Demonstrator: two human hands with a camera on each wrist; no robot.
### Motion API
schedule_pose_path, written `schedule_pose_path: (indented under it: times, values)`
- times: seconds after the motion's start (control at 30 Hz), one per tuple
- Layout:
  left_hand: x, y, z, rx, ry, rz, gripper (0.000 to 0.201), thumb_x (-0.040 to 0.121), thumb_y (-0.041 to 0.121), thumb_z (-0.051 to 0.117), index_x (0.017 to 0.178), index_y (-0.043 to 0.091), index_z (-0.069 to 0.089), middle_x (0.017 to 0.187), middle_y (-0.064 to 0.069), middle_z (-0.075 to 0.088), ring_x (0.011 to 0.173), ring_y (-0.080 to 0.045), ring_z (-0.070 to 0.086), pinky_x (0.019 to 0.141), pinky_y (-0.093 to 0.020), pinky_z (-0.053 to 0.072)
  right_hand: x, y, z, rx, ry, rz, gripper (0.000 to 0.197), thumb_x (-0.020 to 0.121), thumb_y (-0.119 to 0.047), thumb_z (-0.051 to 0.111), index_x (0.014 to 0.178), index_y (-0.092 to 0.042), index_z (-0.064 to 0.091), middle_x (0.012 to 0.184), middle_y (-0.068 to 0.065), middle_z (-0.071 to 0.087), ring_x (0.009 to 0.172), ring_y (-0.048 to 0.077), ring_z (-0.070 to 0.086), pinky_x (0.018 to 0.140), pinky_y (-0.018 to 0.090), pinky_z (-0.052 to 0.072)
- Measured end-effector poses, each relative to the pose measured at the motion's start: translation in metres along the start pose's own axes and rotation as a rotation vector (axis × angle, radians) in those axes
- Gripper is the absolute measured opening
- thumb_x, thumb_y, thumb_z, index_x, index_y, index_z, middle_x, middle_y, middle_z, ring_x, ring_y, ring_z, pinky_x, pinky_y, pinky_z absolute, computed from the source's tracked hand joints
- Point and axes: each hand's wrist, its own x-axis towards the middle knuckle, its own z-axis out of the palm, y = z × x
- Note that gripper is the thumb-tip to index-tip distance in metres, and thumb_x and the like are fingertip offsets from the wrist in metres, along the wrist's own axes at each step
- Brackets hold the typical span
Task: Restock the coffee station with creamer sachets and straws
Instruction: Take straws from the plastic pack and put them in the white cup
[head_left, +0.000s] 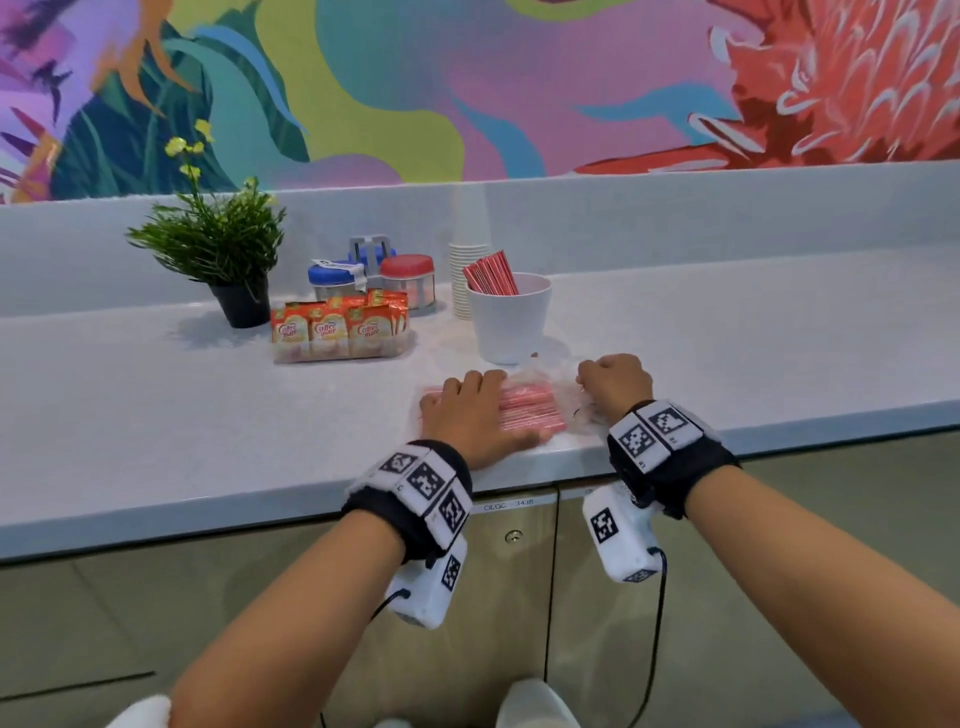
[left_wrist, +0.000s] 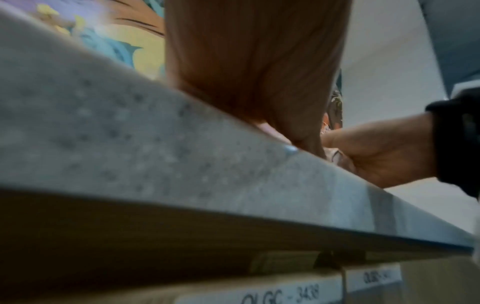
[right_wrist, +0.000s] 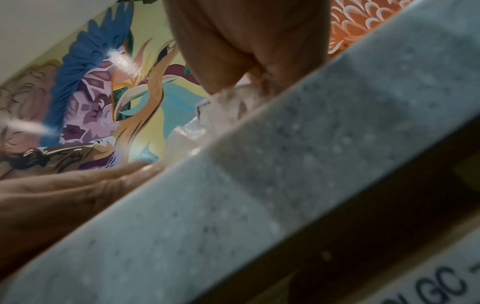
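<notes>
A clear plastic bag of pink-wrapped straws (head_left: 527, 408) lies near the counter's front edge. My left hand (head_left: 470, 410) lies flat on the bag's left part, fingers straight, pressing it down. My right hand (head_left: 613, 382) is curled and pinches the crumpled open end of the bag (right_wrist: 223, 98) at its right. Behind stands a white cup (head_left: 511, 322) with several red-wrapped straws (head_left: 491, 275) in it. A clear tray of orange creamer sachets (head_left: 337, 327) sits to the left of the cup. The wrist views show mostly the counter edge (left_wrist: 182, 164) and the hands from below.
A potted green plant (head_left: 223, 254) stands at the back left. Lidded jars in a grey caddy (head_left: 371, 270) sit behind the sachets, and a stack of paper cups (head_left: 465, 265) behind the white cup. Cabinet doors (head_left: 514, 540) lie below the counter.
</notes>
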Motion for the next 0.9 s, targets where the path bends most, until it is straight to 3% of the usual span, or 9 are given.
schedule_pose_path:
  times: [0.1, 0.23, 0.37, 0.47, 0.53, 0.6, 0.7, 0.8, 0.9]
  values:
    - [0.0, -0.005, 0.005, 0.001, 0.093, 0.017, 0.073, 0.08, 0.064, 0.051, 0.136, 0.021, 0.033, 0.136, -0.002, 0.042, 0.125, -0.023, 0.038, 0.101, -0.043, 0.031, -0.004, 0.003, 0.001, 0.045, 0.141, -0.058, 0.035, 0.09, -0.011, 0.043, 0.056, -0.001, 0.04, 0.057, 0.011, 0.042, 0.063, 0.028, 0.039, 0.051, 0.033, 0.029]
    - [0.007, -0.005, 0.004, 0.028, 0.106, -0.01, 0.065, 0.081, 0.065, 0.049, 0.123, 0.016, 0.042, 0.127, -0.004, 0.045, 0.119, -0.024, 0.041, 0.095, -0.042, 0.033, -0.008, 0.008, 0.006, 0.022, 0.168, -0.14, 0.032, 0.092, -0.015, 0.042, 0.061, -0.005, 0.041, 0.064, 0.007, 0.047, 0.07, 0.023, 0.041, 0.062, 0.03, 0.032]
    - [0.012, -0.006, 0.002, 0.082, 0.088, -0.02, 0.064, 0.083, 0.065, 0.046, 0.123, 0.015, 0.042, 0.129, -0.006, 0.044, 0.121, -0.026, 0.039, 0.096, -0.044, 0.033, 0.001, 0.002, 0.008, -0.043, -0.07, -0.069, 0.033, 0.09, -0.026, 0.048, 0.06, -0.011, 0.044, 0.069, 0.008, 0.054, 0.078, 0.027, 0.053, 0.076, 0.037, 0.044]
    - [0.014, -0.007, 0.002, 0.09, 0.072, -0.017, 0.065, 0.084, 0.065, 0.045, 0.124, 0.015, 0.041, 0.13, -0.007, 0.043, 0.122, -0.027, 0.037, 0.097, -0.045, 0.033, 0.015, -0.006, -0.001, 0.094, -0.353, 0.097, 0.026, 0.086, -0.027, 0.057, 0.096, -0.004, 0.058, 0.099, 0.014, 0.063, 0.095, 0.028, 0.062, 0.084, 0.039, 0.049]
    - [0.013, -0.007, 0.002, 0.096, 0.067, -0.014, 0.066, 0.083, 0.067, 0.044, 0.124, 0.015, 0.041, 0.13, -0.007, 0.043, 0.121, -0.027, 0.037, 0.097, -0.045, 0.032, 0.018, -0.011, -0.012, 0.116, -0.471, 0.128, 0.022, 0.087, -0.021, 0.058, 0.098, -0.002, 0.059, 0.094, 0.013, 0.061, 0.081, 0.023, 0.058, 0.07, 0.031, 0.047]
    - [0.013, -0.007, 0.001, 0.099, 0.058, -0.011, 0.067, 0.082, 0.068, 0.043, 0.124, 0.015, 0.041, 0.13, -0.007, 0.043, 0.121, -0.027, 0.038, 0.097, -0.045, 0.032, 0.02, -0.017, -0.021, 0.117, -0.469, 0.073, 0.011, 0.084, -0.014, 0.061, 0.077, -0.006, 0.06, 0.077, 0.011, 0.055, 0.061, 0.017, 0.046, 0.057, 0.026, 0.035]
    - [0.012, -0.006, -0.002, 0.091, 0.003, 0.002, 0.067, 0.083, 0.068, 0.04, 0.124, 0.015, 0.04, 0.129, -0.008, 0.041, 0.121, -0.028, 0.037, 0.098, -0.045, 0.031, 0.02, -0.025, -0.028, 0.393, -0.463, -0.015, 0.024, 0.089, -0.002, 0.049, 0.065, -0.005, 0.05, 0.063, 0.012, 0.046, 0.043, 0.01, 0.044, 0.043, 0.019, 0.032]
    - [0.01, -0.009, -0.008, 0.055, -0.109, 0.009, 0.064, 0.087, 0.065, 0.037, 0.125, 0.014, 0.038, 0.131, -0.01, 0.038, 0.123, -0.03, 0.034, 0.1, -0.045, 0.028, 0.015, -0.027, -0.03, 0.673, -0.559, 0.063, 0.026, 0.089, 0.007, 0.033, 0.075, 0.001, 0.054, 0.069, 0.014, 0.058, 0.055, 0.012, 0.054, 0.047, 0.016, 0.047]
    - [0.011, -0.01, -0.016, 0.009, -0.191, 0.012, 0.056, 0.091, 0.056, 0.039, 0.126, 0.012, 0.037, 0.133, -0.011, 0.036, 0.125, -0.031, 0.034, 0.1, -0.046, 0.029, 0.013, -0.021, -0.024, 0.514, -0.6, 0.065, 0.023, 0.085, 0.01, 0.037, 0.082, 0.002, 0.058, 0.08, 0.014, 0.059, 0.06, 0.018, 0.057, 0.046, 0.021, 0.048]
